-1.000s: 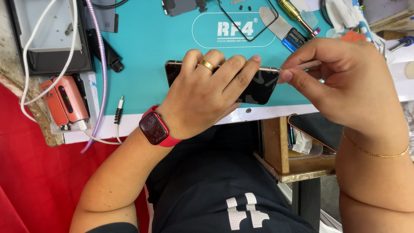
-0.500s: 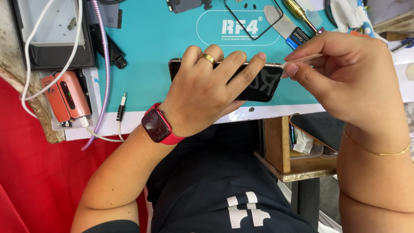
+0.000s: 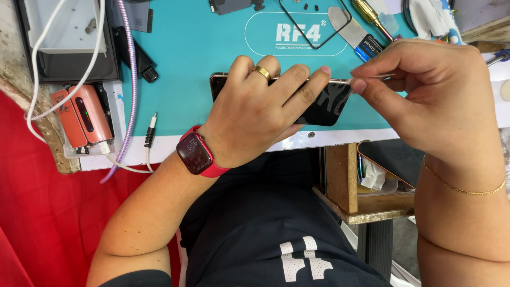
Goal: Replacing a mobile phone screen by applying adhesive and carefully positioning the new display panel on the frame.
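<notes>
A black smartphone lies face down on a teal work mat. My left hand, with a gold ring and a red smartwatch on the wrist, presses flat on top of the phone and covers most of it. My right hand pinches a thin metal pry tool between thumb and fingers. The tool's tip sits at the phone's upper right edge, beside my left fingertips. A gold bracelet circles my right wrist.
A flat metal blade, a yellow-handled screwdriver and a thin black frame lie at the mat's far side. An orange device, white cables and a purple braided cable sit left. A wooden shelf hangs below the table edge.
Both hands and the phone keep their places on the mat; the view has shifted slightly. The pry tool stays at the phone's upper right edge.
</notes>
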